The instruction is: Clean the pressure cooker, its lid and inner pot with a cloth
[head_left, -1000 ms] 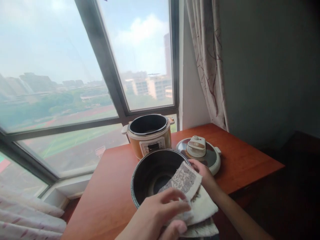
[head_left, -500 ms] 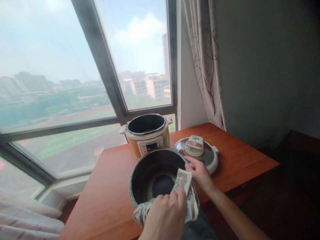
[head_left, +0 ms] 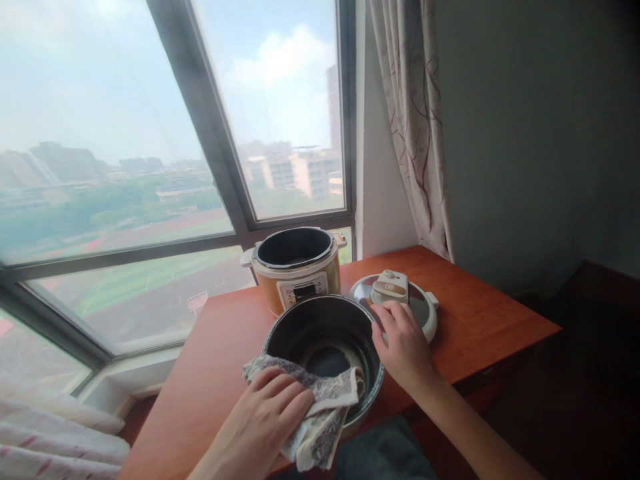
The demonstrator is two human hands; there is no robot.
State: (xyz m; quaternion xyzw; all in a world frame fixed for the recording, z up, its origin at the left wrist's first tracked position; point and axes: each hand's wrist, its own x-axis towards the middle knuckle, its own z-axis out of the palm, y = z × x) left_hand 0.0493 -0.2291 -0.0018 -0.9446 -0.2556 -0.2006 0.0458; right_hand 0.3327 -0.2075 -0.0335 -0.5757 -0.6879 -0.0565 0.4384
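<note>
A dark inner pot [head_left: 330,320] is tilted toward me at the near side of the table, its open mouth facing up and toward me. My left hand [head_left: 270,413] grips a grey and cream patterned cloth [head_left: 325,393] draped over the pot's near left rim. Part of the cloth hangs outside, below the rim. At the pot's right rim is my right hand [head_left: 403,343], its fingers curled over the edge. Behind the pot stands the gold and white pressure cooker body [head_left: 270,283], open on top, its front panel partly covered by the pot.
A round cooker lid [head_left: 425,310] with a white handle lies on the reddish wooden table [head_left: 490,320], right of the cooker. Large windows [head_left: 280,120] rise behind the table. A patterned curtain [head_left: 415,133] hangs at the right, another [head_left: 55,433] at lower left.
My left hand has moved left with the cloth along the pot's near rim. The pot has turned slightly, and my right hand has shifted higher on its right rim.
</note>
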